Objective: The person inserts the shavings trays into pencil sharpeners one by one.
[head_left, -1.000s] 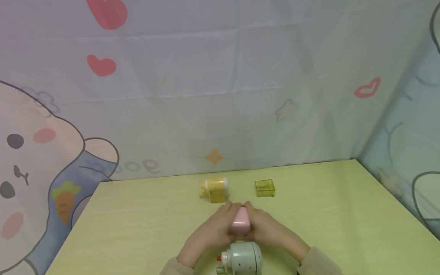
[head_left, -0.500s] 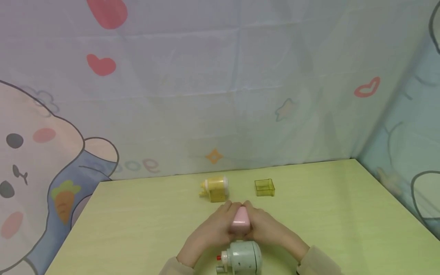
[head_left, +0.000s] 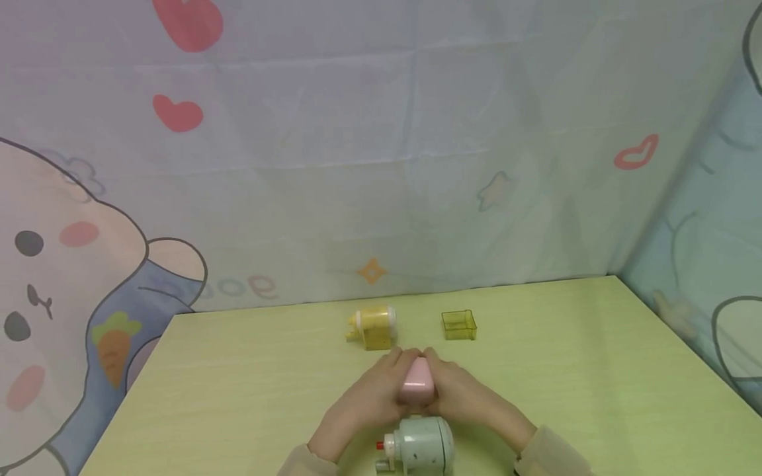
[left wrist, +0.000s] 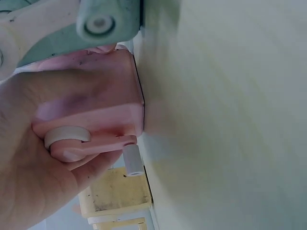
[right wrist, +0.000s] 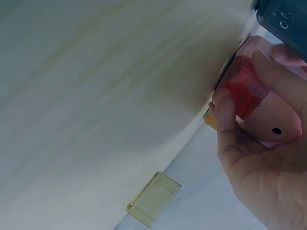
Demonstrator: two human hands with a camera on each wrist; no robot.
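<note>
A pink crank pencil sharpener stands on the table between both hands. The left hand grips its body from the crank side, fingers wrapped around the far side. From the opposite end, the right hand pinches the see-through red shavings drawer between thumb and fingers. The drawer sits at the sharpener's lower end; how deep it is seated cannot be told. Just in front, close to the hands, is a pale green sharpener with a crank on its left.
Behind the hands stands a yellow pencil sharpener, its crank facing left. To its right a see-through yellow drawer lies apart on the table. A printed cloth hangs along the table's back edge.
</note>
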